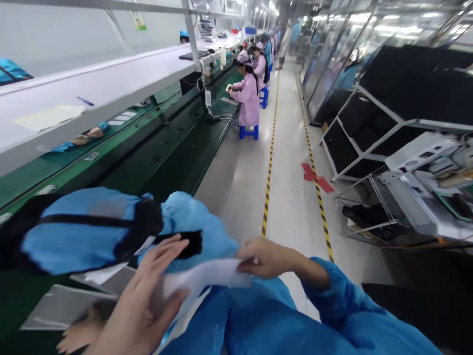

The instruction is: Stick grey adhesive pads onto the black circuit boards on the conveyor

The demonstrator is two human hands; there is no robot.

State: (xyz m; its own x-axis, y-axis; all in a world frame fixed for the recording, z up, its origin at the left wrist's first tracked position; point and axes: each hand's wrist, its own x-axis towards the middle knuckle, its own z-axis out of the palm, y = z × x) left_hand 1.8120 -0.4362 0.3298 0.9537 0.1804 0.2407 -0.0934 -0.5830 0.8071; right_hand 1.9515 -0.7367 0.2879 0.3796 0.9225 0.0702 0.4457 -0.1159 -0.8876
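My right hand [264, 257], in a blue sleeve, pinches the right end of a thin white sheet [209, 277] held in front of my blue smock. My left hand [142, 303] is blurred, with its fingers stretched out flat against the sheet's left end. Just beyond it, at the left, is a blue-clad person [83, 236] crossed by black straps, very close and smeared. At the bottom left, another hand [76, 337] lies by a silvery flat panel [61, 305]; I cannot tell whose it is.
A green conveyor line [162, 148] runs away at the left under a long white shelf [111, 84]. Workers in pink [248, 96] sit on blue stools along it. Yellow-black tape [269, 172] marks the aisle. At the right stand racks of black panels [402, 93] and a wire cart [373, 212].
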